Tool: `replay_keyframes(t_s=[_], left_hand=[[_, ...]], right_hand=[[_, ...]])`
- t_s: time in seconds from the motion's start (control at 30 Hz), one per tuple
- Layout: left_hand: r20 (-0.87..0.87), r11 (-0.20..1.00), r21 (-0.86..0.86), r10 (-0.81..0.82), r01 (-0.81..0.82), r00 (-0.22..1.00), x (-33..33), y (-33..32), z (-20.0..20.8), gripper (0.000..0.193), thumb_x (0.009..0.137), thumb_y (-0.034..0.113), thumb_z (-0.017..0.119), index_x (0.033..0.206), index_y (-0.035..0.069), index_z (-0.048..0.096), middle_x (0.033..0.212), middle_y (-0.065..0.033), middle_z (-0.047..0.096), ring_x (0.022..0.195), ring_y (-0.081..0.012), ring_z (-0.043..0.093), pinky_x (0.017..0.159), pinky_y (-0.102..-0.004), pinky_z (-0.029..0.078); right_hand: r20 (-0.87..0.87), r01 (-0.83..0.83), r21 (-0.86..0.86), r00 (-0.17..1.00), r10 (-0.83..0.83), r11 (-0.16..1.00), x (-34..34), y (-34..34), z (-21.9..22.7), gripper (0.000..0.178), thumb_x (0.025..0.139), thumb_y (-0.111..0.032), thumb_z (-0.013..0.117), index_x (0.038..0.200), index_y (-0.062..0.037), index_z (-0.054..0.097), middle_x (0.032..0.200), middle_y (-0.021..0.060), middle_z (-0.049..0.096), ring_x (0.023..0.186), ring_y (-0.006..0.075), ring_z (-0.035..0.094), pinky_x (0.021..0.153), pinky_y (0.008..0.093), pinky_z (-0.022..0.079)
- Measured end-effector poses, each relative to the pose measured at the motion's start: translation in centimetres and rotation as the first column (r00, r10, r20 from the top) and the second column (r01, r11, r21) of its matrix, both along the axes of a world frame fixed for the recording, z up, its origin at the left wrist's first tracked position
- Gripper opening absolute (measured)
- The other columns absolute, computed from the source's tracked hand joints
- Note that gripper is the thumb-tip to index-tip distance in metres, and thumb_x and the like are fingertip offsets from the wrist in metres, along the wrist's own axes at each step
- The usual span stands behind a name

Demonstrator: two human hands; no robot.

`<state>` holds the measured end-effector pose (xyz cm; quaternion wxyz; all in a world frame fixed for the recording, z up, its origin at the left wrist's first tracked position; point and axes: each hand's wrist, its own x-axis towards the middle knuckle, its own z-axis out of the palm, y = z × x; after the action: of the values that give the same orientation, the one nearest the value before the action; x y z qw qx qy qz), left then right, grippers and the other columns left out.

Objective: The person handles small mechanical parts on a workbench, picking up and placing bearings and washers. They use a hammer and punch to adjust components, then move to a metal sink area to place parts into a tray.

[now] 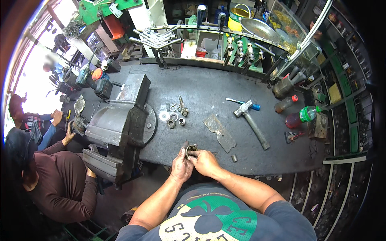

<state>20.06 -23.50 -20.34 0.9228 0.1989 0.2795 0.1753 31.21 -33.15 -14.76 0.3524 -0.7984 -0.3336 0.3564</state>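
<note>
Near the bench's front edge, my left hand (182, 166) and my right hand (205, 162) hold a ring-shaped metal part (191, 149) between them. The left fingers wrap its left side; the right fingers press at its near right side. Whether it is a gear or a bearing is too small to tell. Beyond it lie a splined steel shaft (183, 106), a flat washer (164, 115) and several metal rings (171, 123). To the right are a flat worn metal plate (219, 133) and a small metal cylinder (234, 158).
A large bench vise (116, 120) stands left of my hands. Right lie a hammer (254, 124) and a blue-handled screwdriver (255, 107), with two bottles (300, 117) beyond. A tool rack (209, 64) lines the back. Another person (60, 184) works at the left.
</note>
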Motion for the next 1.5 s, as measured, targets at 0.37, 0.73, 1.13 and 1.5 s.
replay_keyframes(t_s=[0.37,0.73,1.13,1.5], left_hand=[[-0.041,0.974,-0.213,0.074,-0.081,0.996,0.1,0.3,-1.1,0.048,0.120,0.040,0.038,0.149,0.005,0.053,0.139,-0.0176,0.068,0.128,-0.0335,0.065,0.118,-0.0528,0.048],[-0.074,0.961,-0.266,0.057,-0.075,0.996,-2.4,1.6,-0.7,0.050,0.120,0.041,0.035,0.145,0.003,0.056,0.143,-0.0188,0.066,0.134,-0.0364,0.063,0.117,-0.0503,0.050],[-0.059,0.985,-0.168,-0.052,0.041,0.997,-1.0,0.3,0.0,0.047,0.120,0.041,0.037,0.140,0.005,0.060,0.140,-0.0115,0.069,0.135,-0.0259,0.063,0.120,-0.0493,0.047],[-0.050,0.968,-0.250,-0.034,0.020,0.998,-0.2,1.4,-0.3,0.058,0.119,0.046,0.033,0.146,0.000,0.055,0.145,-0.0212,0.066,0.129,-0.0383,0.067,0.109,-0.0471,0.057]], right_hand=[[-0.692,0.336,0.115,0.702,-0.167,0.935,4.0,0.1,-2.2,0.014,0.099,-0.007,0.070,0.111,0.0000,0.070,0.098,0.0084,0.075,0.092,0.0161,0.074,0.077,0.0299,0.061],[-0.401,0.097,0.013,0.912,-0.084,0.995,5.7,0.2,-1.3,0.037,0.091,-0.014,0.075,0.123,0.0026,0.072,0.094,0.0129,0.074,0.083,0.0215,0.074,0.074,0.0354,0.060],[0.288,-0.182,-0.074,0.937,0.196,0.980,2.9,3.0,-0.2,0.032,0.089,-0.017,0.076,0.117,-0.0022,0.078,0.110,0.0227,0.073,0.105,0.0464,0.072,0.093,0.0517,0.059],[-0.928,0.500,0.053,0.344,-0.142,0.864,9.0,-0.8,-3.6,0.027,0.108,-0.014,0.061,0.124,0.0045,0.071,0.099,0.0111,0.074,0.079,0.0191,0.070,0.074,0.0346,0.060]])
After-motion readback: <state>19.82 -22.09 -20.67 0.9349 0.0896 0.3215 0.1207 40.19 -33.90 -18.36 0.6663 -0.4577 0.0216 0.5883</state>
